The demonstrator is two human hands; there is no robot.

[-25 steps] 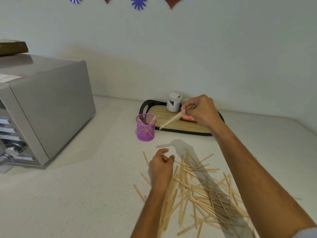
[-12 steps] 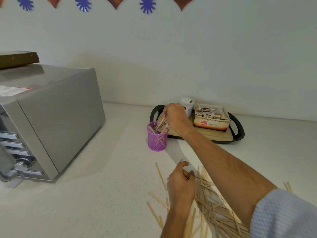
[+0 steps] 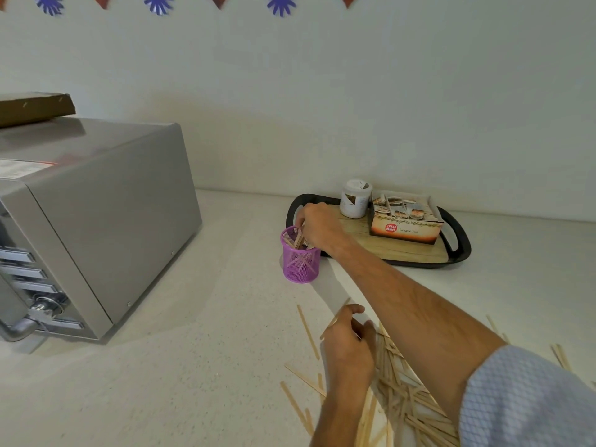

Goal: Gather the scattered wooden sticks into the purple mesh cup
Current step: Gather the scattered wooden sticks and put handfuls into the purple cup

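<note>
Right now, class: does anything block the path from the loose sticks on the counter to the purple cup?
Nothing visible does. Bare counter lies between the stick pile and the purple mesh cup; only the person's right hand is at its open rim.

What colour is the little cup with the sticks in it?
Purple. The mesh cup shows clearly in the head view.

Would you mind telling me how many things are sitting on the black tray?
2: a white jar at the tray's back left, and a tea box just right of it. The right hand hides the tray's left end, so something small could be missed.
</note>
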